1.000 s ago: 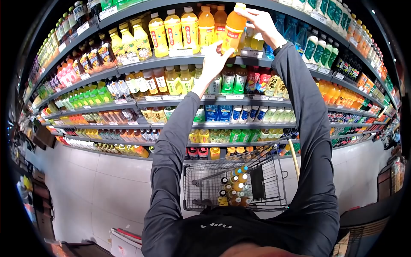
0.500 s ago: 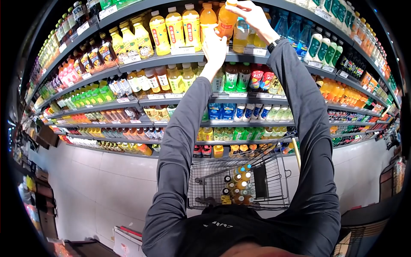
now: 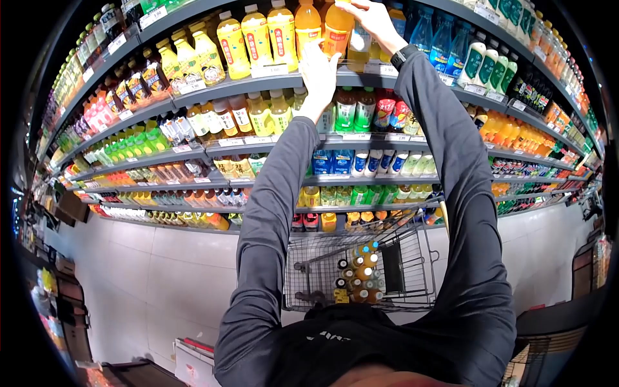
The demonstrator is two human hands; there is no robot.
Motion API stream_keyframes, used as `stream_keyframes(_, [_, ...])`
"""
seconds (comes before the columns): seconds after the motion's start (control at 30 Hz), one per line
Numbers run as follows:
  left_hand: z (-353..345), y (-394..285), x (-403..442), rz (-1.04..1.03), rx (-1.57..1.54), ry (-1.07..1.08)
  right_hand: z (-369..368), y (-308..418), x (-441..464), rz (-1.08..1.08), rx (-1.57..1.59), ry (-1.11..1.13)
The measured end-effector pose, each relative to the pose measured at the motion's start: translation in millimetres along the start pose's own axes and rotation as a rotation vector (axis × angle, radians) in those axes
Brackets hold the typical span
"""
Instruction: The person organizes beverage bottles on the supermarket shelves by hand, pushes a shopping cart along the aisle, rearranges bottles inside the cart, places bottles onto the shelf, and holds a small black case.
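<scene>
At the top shelf, my right hand point(image 3: 374, 22) has its fingers round the cap and neck of an orange juice bottle point(image 3: 338, 32). The bottle stands nearly upright at the shelf's front, beside a second orange bottle point(image 3: 308, 29). Just below and in front of these two, my left hand point(image 3: 319, 71) is raised with fingers extended and thumb apart, holding nothing. Its fingertips overlap the lower part of the bottles; whether they touch cannot be made out. Yellow-labelled bottles point(image 3: 258, 39) line up to the left.
Below me a wire shopping cart point(image 3: 403, 293) holds several bottles point(image 3: 361, 277) with white, dark and blue caps. Shelves of drinks point(image 3: 271, 119) curve across the front. A white-and-red box point(image 3: 193, 361) is on the floor at lower left.
The orange bottle has gone from tilted between both hands to nearly upright on the shelf. My left hand has come away from its lower part, fingers opening.
</scene>
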State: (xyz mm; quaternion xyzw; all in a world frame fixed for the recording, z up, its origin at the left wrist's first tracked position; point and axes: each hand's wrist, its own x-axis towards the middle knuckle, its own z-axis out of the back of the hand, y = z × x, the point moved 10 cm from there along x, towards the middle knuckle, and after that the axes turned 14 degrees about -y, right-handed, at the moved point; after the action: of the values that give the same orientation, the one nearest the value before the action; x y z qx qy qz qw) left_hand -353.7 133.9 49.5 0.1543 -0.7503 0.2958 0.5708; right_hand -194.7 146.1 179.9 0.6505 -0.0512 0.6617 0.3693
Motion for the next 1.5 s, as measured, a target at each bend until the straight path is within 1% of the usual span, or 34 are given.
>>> stream_keyframes(0.07, [-1,4,-1,0.032,-0.025,0.017,2,16,-1,0.044,0.093,-0.072])
stream_keyframes(0.17, [-4,12,-8,0.106,-0.117,0.07,-2,16,3,0.027,0.125,-0.084])
stream_keyframes(0.2, [-1,11,-7,0.087,-0.145,0.039,-3,20,4,0.082,0.068,-0.087])
stream_keyframes(0.3, [-3,15,-10,0.14,-0.185,0.056,-8,15,6,0.032,-0.102,-0.061])
stream_keyframes(0.4, [2,11,-7,0.083,-0.127,0.002,-11,-2,9,0.117,-0.198,-0.125])
stream_keyframes(0.47, [2,11,-7,0.085,-0.108,0.016,-12,9,6,0.22,-0.23,-0.184])
stream_keyframes(0.57, [3,10,-6,0.071,-0.081,0.021,-12,7,6,0.109,-0.287,-0.193])
stream_keyframes(0.67, [6,7,-6,0.044,-0.071,0.011,-13,14,2,0.17,-0.172,-0.221])
stream_keyframes(0.77, [5,7,-6,0.047,-0.085,0.02,-19,12,2,0.288,-0.302,-0.222])
stream_keyframes(0.9, [0,14,-7,0.072,-0.128,0.035,-27,-8,5,0.37,-0.499,-0.279])
stream_keyframes(1.0, [-1,15,-8,0.065,-0.115,0.041,-36,-24,9,0.391,-0.555,-0.204])
stream_keyframes(1.1, [0,13,-9,0.047,-0.098,0.026,-33,-37,9,0.344,-0.485,-0.166])
stream_keyframes(1.2, [2,10,-11,0.016,-0.091,0.006,-59,-81,6,0.838,-0.703,-0.018])
stream_keyframes(1.3, [3,4,-12,-0.014,-0.078,-0.002,-36,-69,10,0.417,-0.465,-0.146])
stream_keyframes(1.37, [4,0,-11,-0.033,-0.065,0.015,-17,-34,-7,0.298,-0.3,-0.165])
stream_keyframes(1.43, [11,-4,-12,-0.014,-0.165,0.027,-6,-18,-21,0.202,-0.128,-0.146])
stream_keyframes(1.47, [15,-7,-13,-0.005,-0.216,0.031,2,-4,-33,0.314,-0.109,-0.27])
stream_keyframes(1.5, [16,-6,-18,0.048,-0.244,0.064,8,11,-48,0.464,-0.235,-0.369])
